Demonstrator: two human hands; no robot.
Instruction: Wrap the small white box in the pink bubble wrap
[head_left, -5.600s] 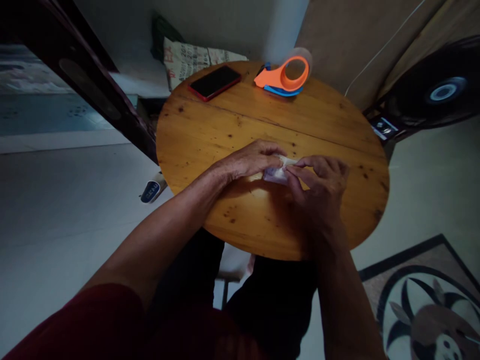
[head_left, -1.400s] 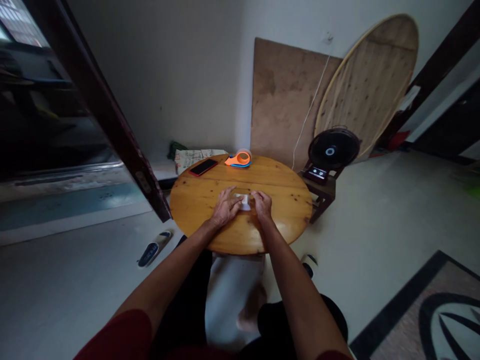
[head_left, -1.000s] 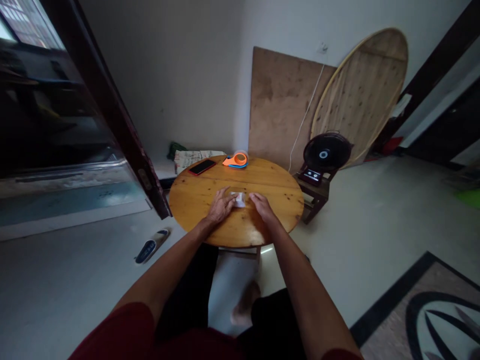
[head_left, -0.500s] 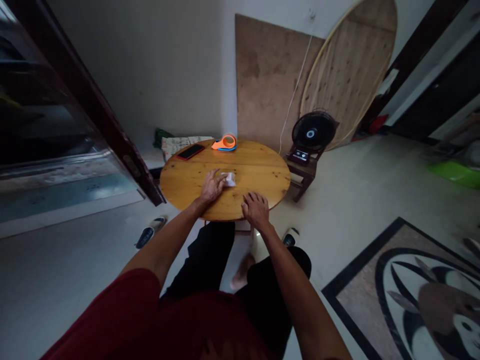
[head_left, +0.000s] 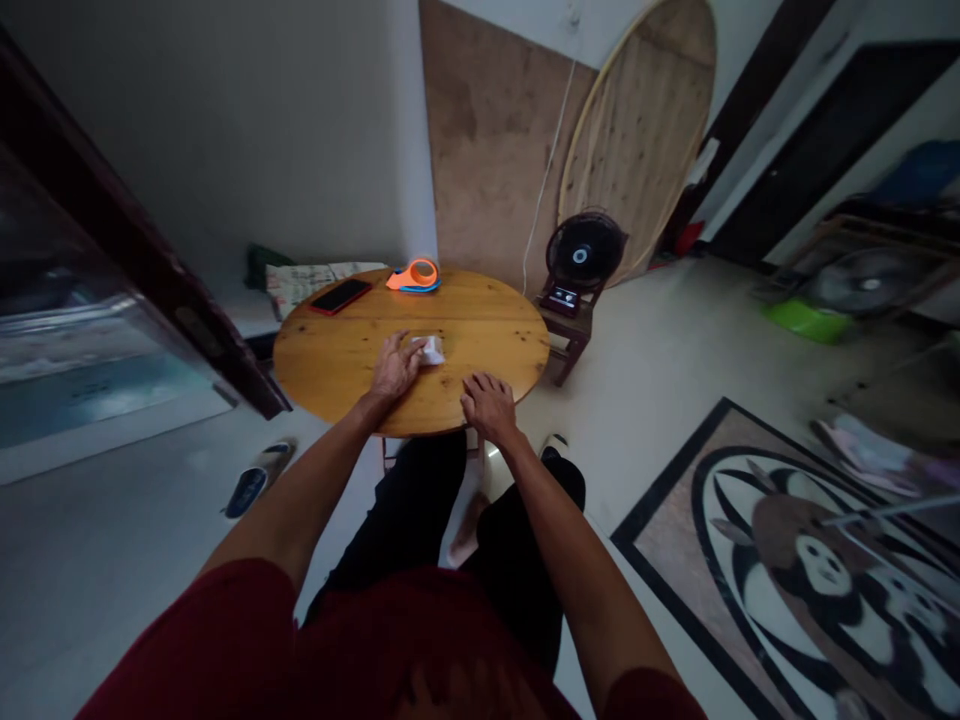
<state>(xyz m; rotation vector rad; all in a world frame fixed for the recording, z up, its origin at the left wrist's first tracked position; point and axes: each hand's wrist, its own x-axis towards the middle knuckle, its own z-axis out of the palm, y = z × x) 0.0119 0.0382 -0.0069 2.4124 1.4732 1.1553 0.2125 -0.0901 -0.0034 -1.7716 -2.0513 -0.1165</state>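
Observation:
A small white packet (head_left: 431, 350), perhaps a folded tissue or plastic wrap, lies near the middle of the round wooden table (head_left: 495, 315). My left hand (head_left: 396, 368) rests on the tabletop just left of it, fingers apart, with the fingertips touching the packet's left side. My right hand (head_left: 489, 404) lies on the table's near edge, palm down, its fingers stretched forward and nothing visible in them. An orange and blue tape dispenser (head_left: 415, 276) stands at the back of the table. Left of that is a phone (head_left: 341, 296) with a red edge.
Right of the table, a black fan (head_left: 581, 254) sits on a small dark wooden stool (head_left: 568, 330). A brown board (head_left: 491, 140) and a round wooden top (head_left: 641, 130) lean on the wall. Shoes (head_left: 259, 478) lie on the floor beside a panda-patterned floor design (head_left: 750, 510).
The view has turned right, so the table and hands appear further left. Both hands keep about the same places on the table, the left still touching the white packet.

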